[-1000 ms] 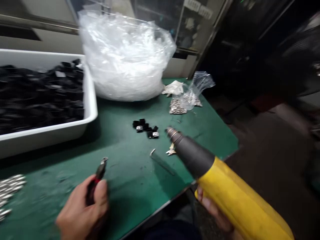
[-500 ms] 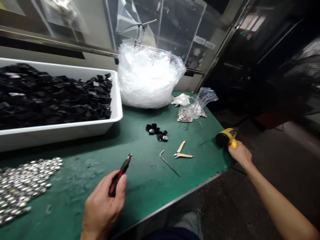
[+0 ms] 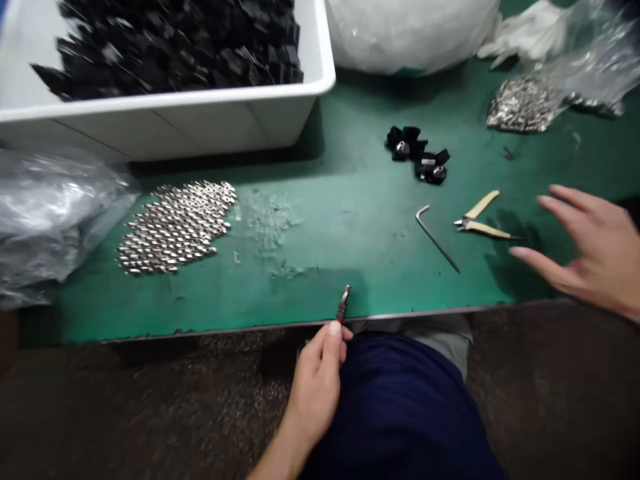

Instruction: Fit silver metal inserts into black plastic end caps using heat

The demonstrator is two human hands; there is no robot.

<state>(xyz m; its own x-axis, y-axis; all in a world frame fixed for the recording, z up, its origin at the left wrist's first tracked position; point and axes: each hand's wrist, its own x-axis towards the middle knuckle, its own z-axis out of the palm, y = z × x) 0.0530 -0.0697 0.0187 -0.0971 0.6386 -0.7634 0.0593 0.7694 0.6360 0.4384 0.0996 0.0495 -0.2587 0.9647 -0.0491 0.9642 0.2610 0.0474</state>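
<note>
My left hand (image 3: pixel 320 377) is closed around dark pliers (image 3: pixel 343 308) at the table's front edge. A small shiny metal piece (image 3: pixel 348 289) shows at their tip. My right hand (image 3: pixel 590 250) hangs over the table at the right, fingers spread and nothing in it. Nearest to it lie cream-handled nippers (image 3: pixel 483 217), jaws pointing left and handles apart. Left of these rests an L-shaped hex key (image 3: pixel 436 239). Several small black parts (image 3: pixel 417 155), some with metal bits in them, sit in a cluster farther back.
A white bin (image 3: pixel 210 120) full of black pieces stands at the back left. Before it, small metal parts (image 3: pixel 180 227) lie spread beside a clear plastic bag (image 3: pixel 55 220). A large white bag (image 3: pixel 410 33) and a bag of metal parts (image 3: pixel 525 105) stand behind.
My right hand has let go of the yellow pistol-shaped tool, now out of view, and moved in towards the nippers. The view has swung left and down. My left hand still holds the pliers.
</note>
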